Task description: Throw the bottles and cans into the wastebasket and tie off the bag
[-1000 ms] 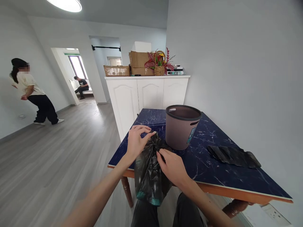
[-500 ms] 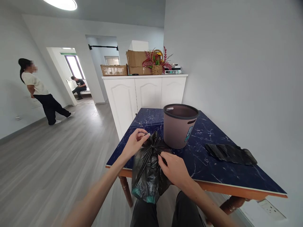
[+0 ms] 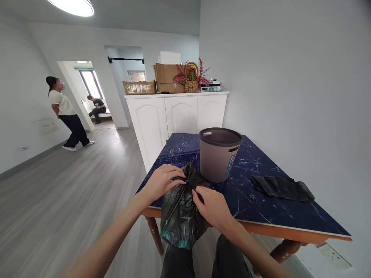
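A filled black garbage bag (image 3: 184, 220) hangs over the table's front edge above my legs, its top gathered into a twisted knot. Something teal shows through its lower part. At the left of the knot my left hand (image 3: 164, 179) pinches the black plastic between thumb and fingers. My right hand (image 3: 213, 204) grips the gathered plastic on the other side, fingers curled. Just behind the bag stands a mauve trash bin (image 3: 217, 160), upright, with a dark rim, handle slots and a teal label.
A folded black plastic bag (image 3: 282, 188) lies at the right of the blue marble-patterned table (image 3: 255, 208). Behind stands a white cabinet (image 3: 181, 114) bearing cardboard boxes (image 3: 139, 87) and a flower basket (image 3: 191, 85). One person (image 3: 68, 112) walks at left; another (image 3: 97, 108) sits in the far room.
My left hand has moved right and slightly down, closer to the knot. The right hand stays in place on the bag. The walking person has moved rightward.
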Demonstrator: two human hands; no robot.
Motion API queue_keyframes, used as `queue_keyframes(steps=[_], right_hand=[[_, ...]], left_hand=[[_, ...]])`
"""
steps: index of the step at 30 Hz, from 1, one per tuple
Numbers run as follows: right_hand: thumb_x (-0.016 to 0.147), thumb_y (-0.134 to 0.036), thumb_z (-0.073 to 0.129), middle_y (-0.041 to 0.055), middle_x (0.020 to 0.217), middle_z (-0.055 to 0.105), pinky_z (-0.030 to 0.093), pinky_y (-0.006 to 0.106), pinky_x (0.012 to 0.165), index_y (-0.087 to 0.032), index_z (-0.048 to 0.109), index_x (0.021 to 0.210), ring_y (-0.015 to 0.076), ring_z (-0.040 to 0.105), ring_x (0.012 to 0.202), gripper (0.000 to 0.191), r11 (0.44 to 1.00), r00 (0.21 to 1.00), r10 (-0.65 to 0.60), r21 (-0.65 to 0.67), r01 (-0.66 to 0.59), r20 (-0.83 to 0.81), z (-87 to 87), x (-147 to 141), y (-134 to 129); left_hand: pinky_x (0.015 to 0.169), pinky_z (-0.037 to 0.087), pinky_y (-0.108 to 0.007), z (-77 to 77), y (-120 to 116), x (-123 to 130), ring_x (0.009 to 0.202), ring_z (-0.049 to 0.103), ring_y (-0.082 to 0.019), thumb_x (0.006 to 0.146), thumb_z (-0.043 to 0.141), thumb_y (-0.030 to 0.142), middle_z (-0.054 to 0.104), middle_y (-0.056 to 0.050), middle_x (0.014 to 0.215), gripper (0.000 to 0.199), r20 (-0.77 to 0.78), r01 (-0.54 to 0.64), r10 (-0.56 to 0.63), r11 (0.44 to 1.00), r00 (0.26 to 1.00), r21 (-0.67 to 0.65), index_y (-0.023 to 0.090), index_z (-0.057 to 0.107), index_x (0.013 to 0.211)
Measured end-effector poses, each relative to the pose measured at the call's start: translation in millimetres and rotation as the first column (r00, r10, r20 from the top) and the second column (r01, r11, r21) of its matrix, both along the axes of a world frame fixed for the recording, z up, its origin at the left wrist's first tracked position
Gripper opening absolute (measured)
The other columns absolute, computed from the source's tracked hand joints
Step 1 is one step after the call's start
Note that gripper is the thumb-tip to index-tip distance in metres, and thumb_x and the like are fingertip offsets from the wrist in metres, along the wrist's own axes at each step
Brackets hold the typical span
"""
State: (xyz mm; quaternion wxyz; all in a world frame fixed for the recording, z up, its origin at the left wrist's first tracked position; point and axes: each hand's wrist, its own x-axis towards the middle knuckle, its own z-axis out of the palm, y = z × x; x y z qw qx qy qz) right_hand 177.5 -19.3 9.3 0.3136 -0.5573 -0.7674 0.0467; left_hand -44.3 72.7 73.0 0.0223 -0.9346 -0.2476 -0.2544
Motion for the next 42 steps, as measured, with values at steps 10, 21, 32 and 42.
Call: queue_keyframes(steps=[10, 21, 32, 42], right_hand=[[0.109, -0.027, 0.042, -0.0008, 0.074, 0.066, 0.023, 0.029, 0.059, -0.023, 0.049, 0.077, 0.0147, 0.06, 0.065, 0.033, 1.0, 0.999, 0.007, 0.011, -0.008, 0.046, 0.9, 3.7, -1.4], [0.106, -0.023, 0.046, -0.0004, 0.071, 0.066, 0.023, 0.029, 0.058, -0.023, 0.052, 0.074, 0.0146, 0.06, 0.063, 0.034, 0.997, 0.992, 0.055, -0.059, -0.048, 0.115, 1.1, 12.9, -13.1], [0.108, -0.025, 0.044, 0.0, 0.071, 0.065, 0.02, 0.029, 0.057, -0.022, 0.051, 0.074, 0.0152, 0.06, 0.063, 0.035, 0.978, 0.973, 0.118, -0.195, -0.079, 0.197, -10.2, 38.4, -22.5], [0.104, -0.035, 0.058, 0.0095, 0.119, 0.064, 0.043, 0.03, 0.066, -0.024, 0.058, 0.123, 0.0215, 0.069, 0.091, 0.022, 0.999, 0.991, -0.045, 0.005, 0.045, 0.126, 27.8, 5.8, -2.8]], left_hand=[[0.092, 0.045, -0.04, 21.0, 7.7, -8.7, 0.108, 0.064, -0.024, 0.108, 0.055, 0.028, 0.076, -0.005, 0.114, 0.022, -0.197, 0.02, 0.031, 0.968, 0.98, 0.252, 0.025, 0.077, 0.106], [0.091, 0.047, -0.038, 40.4, 27.7, -20.7, 0.095, 0.068, -0.024, 0.106, 0.055, 0.043, 0.081, -0.004, 0.092, 0.03, -0.144, 0.042, -0.044, 0.999, 0.989, -0.015, 0.031, 0.082, 0.101], [0.091, 0.049, -0.037, 27.2, 37.4, -28.4, 0.091, 0.07, -0.024, 0.106, 0.053, 0.04, 0.081, -0.005, 0.096, 0.03, -0.188, 0.024, -0.042, 0.995, 0.981, -0.099, 0.028, 0.08, 0.103], [0.09, 0.052, -0.036, 7.6, 27.1, -22.0, 0.1, 0.073, -0.025, 0.105, 0.054, 0.04, 0.081, -0.004, 0.107, 0.028, -0.045, -0.081, 0.074, 0.981, 0.996, -0.177, 0.028, 0.078, 0.11]])
